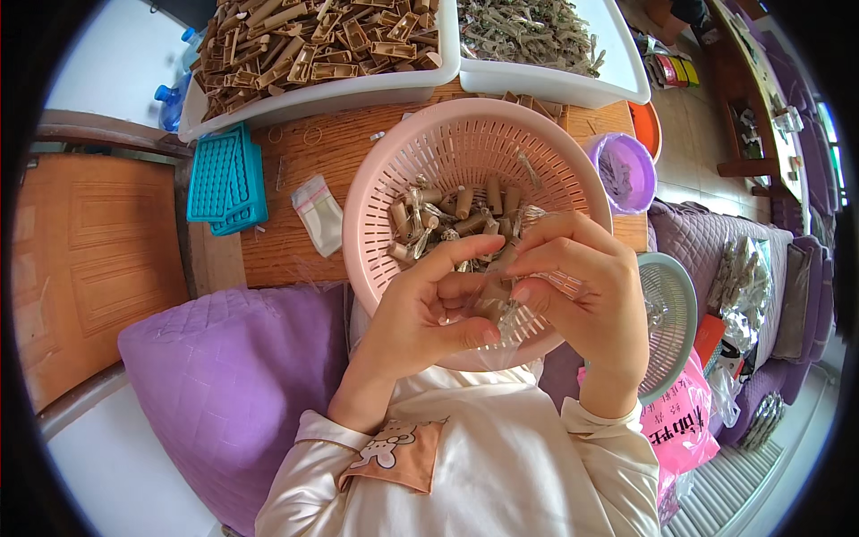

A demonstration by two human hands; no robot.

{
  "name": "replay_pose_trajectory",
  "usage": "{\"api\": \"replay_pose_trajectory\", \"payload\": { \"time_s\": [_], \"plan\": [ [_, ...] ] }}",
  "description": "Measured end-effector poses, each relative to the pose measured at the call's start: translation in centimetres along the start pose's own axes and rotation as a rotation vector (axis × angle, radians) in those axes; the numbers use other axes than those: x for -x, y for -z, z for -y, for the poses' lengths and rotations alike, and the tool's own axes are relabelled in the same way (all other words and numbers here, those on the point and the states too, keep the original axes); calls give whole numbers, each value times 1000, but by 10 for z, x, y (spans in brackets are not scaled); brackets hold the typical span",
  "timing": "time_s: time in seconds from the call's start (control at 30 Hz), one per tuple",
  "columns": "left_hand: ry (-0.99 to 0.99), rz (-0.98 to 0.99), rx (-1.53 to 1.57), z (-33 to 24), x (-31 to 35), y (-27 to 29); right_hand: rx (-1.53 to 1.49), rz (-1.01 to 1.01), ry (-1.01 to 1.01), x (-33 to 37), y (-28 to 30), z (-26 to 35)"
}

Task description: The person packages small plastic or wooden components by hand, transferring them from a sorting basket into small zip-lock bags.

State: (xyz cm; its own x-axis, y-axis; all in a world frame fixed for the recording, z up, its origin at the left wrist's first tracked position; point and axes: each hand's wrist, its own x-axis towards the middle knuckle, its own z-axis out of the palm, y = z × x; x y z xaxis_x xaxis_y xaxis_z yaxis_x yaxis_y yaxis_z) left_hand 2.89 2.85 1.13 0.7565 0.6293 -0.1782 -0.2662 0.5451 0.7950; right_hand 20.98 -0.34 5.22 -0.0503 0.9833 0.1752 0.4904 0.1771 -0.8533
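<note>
Over pink basket, fingers pinch brown clip.

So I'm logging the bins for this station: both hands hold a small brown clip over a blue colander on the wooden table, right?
Not quite: the head view shows the colander is pink, not blue. The rest holds: the left hand and right hand hold a small brown clip over it, on the wooden table.

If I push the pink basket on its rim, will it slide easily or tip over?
The pink basket looks like thin perforated plastic holding only a few small brown clips, so it is probably light and slides easily. Its near side overhangs the wooden table, so it might tip.
</note>
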Motion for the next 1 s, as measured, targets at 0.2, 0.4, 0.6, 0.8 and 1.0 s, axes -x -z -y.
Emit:
{"api": "replay_pose_trajectory", "payload": {
  "time_s": [0.2,0.4,0.6,0.8,1.0],
  "plan": [
    [-77,-41,-5,3,2,4,1,18,171,2,-7,-8],
    [-102,-146,10,9,1,5,70,146,277,7,-11,-9],
    [-349,-207,-22,16,1,-2,-403,-64,-142,25,-41,-14],
    [-520,-260,-299,21,1,-2,-211,-91,-252,23,-46,-2],
    [-803,-501,-744,12,-3,10,-118,-182,-181,22,-50,-6]
  ]
}}
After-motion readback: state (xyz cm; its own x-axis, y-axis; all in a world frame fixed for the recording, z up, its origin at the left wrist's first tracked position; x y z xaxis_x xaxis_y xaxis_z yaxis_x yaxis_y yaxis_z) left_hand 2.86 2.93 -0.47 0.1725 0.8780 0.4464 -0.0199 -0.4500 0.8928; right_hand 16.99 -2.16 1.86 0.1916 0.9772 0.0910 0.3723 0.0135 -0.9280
